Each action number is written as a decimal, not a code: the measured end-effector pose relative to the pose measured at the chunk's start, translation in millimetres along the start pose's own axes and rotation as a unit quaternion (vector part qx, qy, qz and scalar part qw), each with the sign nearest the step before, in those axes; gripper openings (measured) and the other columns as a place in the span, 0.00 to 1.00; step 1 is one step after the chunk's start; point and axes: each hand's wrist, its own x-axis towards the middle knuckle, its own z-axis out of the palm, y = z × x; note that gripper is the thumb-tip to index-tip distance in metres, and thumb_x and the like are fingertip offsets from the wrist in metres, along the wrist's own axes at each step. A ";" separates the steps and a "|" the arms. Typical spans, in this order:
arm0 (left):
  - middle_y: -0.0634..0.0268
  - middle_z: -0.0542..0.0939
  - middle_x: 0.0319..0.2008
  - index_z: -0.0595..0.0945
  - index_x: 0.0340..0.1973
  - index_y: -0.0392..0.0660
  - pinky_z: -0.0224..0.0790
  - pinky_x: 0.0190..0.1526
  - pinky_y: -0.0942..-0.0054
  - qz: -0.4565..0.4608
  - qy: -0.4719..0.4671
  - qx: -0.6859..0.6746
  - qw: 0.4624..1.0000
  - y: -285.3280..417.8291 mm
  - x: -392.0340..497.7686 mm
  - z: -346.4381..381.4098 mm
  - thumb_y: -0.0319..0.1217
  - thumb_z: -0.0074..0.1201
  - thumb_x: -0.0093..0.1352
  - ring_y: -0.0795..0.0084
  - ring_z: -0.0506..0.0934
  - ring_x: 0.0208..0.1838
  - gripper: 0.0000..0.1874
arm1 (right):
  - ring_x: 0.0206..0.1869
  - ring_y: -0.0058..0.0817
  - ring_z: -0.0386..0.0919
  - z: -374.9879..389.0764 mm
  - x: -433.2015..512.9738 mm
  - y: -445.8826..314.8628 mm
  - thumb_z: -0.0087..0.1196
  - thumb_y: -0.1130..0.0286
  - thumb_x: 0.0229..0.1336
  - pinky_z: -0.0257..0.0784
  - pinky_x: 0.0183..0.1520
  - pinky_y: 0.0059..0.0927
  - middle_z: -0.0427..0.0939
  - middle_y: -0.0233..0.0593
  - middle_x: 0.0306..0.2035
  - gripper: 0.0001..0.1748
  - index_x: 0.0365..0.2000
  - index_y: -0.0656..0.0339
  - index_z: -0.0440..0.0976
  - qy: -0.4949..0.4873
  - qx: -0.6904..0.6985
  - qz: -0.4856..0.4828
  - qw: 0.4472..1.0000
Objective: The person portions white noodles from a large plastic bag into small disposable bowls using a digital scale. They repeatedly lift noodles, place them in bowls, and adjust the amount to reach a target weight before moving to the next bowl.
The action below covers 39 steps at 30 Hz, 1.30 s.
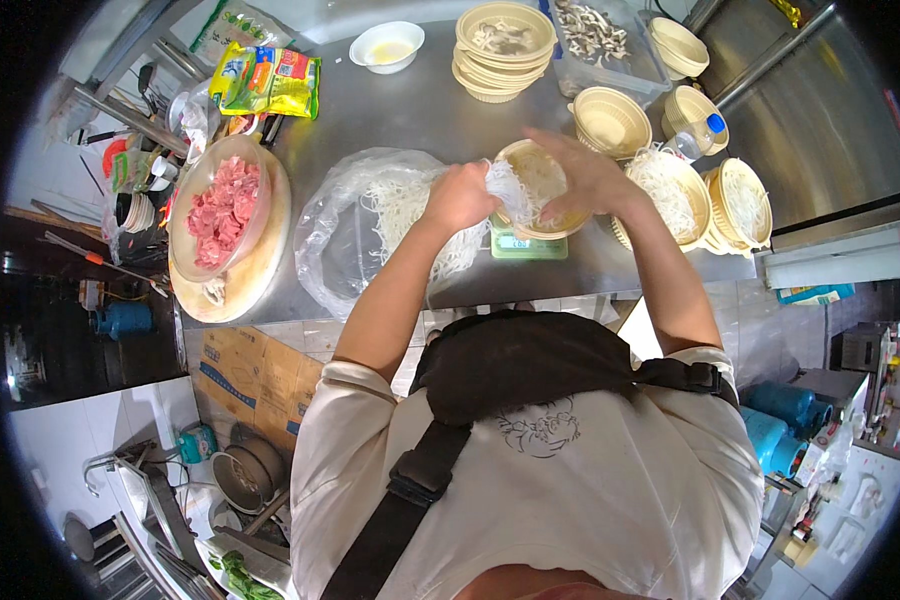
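My left hand (461,199) is closed around a bunch of white rice noodles (504,186), which trails into a beige ribbed bowl (581,223). That bowl sits on a pale green digital kitchen scale (532,247) with a lit display. Blurred, my right hand (600,178) is spread over the bowl's right side, fingers apart, with nothing visibly held. To the left, a clear plastic bag (330,225) lies opened, with a heap of loose noodles (405,214) spilling from it. Right of the scale stand noodle-filled bowls (664,199), (742,199).
Cut raw meat fills a clear bowl (259,217) on a round cutting board (270,274). Farther back are a white bowl (364,56), a yellow packet (300,90), stacked bowls (495,79) and a mushroom tub (645,86). A capped bottle (691,141) stands among bowls at right.
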 end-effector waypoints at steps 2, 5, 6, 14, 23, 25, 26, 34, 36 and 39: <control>0.45 0.81 0.32 0.79 0.35 0.38 0.72 0.45 0.55 0.006 -0.008 0.003 1.000 7.3 -2.5 -6.5 0.33 0.60 0.53 0.46 0.79 0.41 0.17 | 0.59 0.42 0.66 14.1 6.8 -14.2 0.71 0.64 0.33 0.63 0.60 0.35 0.66 0.46 0.59 0.51 0.62 0.51 0.59 0.066 0.047 -0.106 0.991; 0.45 0.81 0.32 0.80 0.33 0.38 0.73 0.43 0.55 0.019 0.017 0.025 0.999 20.5 -9.5 -16.0 0.34 0.59 0.53 0.46 0.80 0.38 0.15 | 0.49 0.44 0.74 51.3 27.7 -28.2 0.68 0.67 0.36 0.69 0.51 0.35 0.76 0.47 0.48 0.36 0.52 0.54 0.69 0.106 0.274 -0.064 0.954; 0.45 0.81 0.32 0.80 0.33 0.38 0.73 0.42 0.55 0.017 0.025 0.046 0.998 23.9 -12.2 -19.2 0.33 0.59 0.54 0.46 0.80 0.37 0.14 | 0.45 0.44 0.75 58.6 32.3 -25.9 0.66 0.68 0.37 0.70 0.47 0.36 0.77 0.46 0.42 0.30 0.46 0.54 0.72 0.138 0.237 -0.074 0.959; 0.43 0.81 0.29 0.81 0.30 0.37 0.73 0.38 0.52 0.006 0.038 0.136 0.990 40.9 -21.1 -15.1 0.30 0.54 0.54 0.45 0.80 0.34 0.12 | 0.34 0.43 0.78 75.2 59.5 5.5 0.56 0.67 0.43 0.73 0.35 0.40 0.80 0.42 0.30 0.05 0.26 0.51 0.77 0.195 -0.020 0.041 0.980; 0.42 0.81 0.29 0.81 0.30 0.37 0.73 0.38 0.53 0.000 -0.003 0.128 0.992 46.9 -31.5 4.5 0.28 0.49 0.56 0.47 0.81 0.35 0.10 | 0.44 0.40 0.79 105.0 60.3 34.2 0.59 0.70 0.40 0.74 0.47 0.38 0.80 0.44 0.39 0.18 0.38 0.43 0.80 0.103 -0.031 0.203 0.973; 0.43 0.81 0.29 0.81 0.30 0.37 0.73 0.38 0.54 -0.001 -0.021 0.130 0.991 44.2 -34.1 3.2 0.28 0.49 0.56 0.47 0.81 0.35 0.10 | 0.45 0.42 0.78 107.6 61.7 34.3 0.59 0.66 0.41 0.74 0.47 0.40 0.80 0.46 0.39 0.18 0.39 0.45 0.80 0.079 -0.035 0.222 0.971; 0.43 0.81 0.29 0.80 0.30 0.37 0.73 0.38 0.54 0.000 -0.031 0.130 0.991 42.9 -36.4 2.1 0.28 0.50 0.56 0.47 0.81 0.35 0.10 | 0.44 0.44 0.78 108.8 62.6 32.9 0.58 0.62 0.42 0.73 0.47 0.41 0.80 0.48 0.38 0.18 0.39 0.47 0.80 0.081 -0.044 0.222 0.971; 0.46 0.81 0.26 0.80 0.30 0.40 0.74 0.35 0.55 0.019 0.002 0.204 0.979 31.5 -52.8 -22.7 0.30 0.51 0.54 0.48 0.81 0.32 0.10 | 0.48 0.45 0.76 108.2 71.1 26.0 0.59 0.61 0.44 0.72 0.51 0.42 0.78 0.52 0.42 0.22 0.41 0.59 0.77 0.074 -0.022 0.245 0.966; 0.46 0.80 0.25 0.80 0.31 0.41 0.74 0.35 0.54 0.015 0.005 0.213 0.977 26.6 -55.6 -29.8 0.30 0.51 0.54 0.48 0.81 0.32 0.10 | 0.49 0.45 0.76 111.0 75.0 24.8 0.55 0.65 0.47 0.72 0.52 0.40 0.78 0.51 0.45 0.20 0.42 0.63 0.76 0.080 -0.039 0.251 0.964; 0.46 0.80 0.25 0.80 0.34 0.41 0.73 0.35 0.54 0.001 0.006 0.227 0.974 18.4 -63.1 -45.3 0.30 0.52 0.54 0.47 0.80 0.32 0.12 | 0.50 0.45 0.75 115.1 80.0 25.6 0.54 0.64 0.49 0.72 0.53 0.40 0.77 0.51 0.46 0.21 0.43 0.63 0.76 0.069 0.013 0.293 0.953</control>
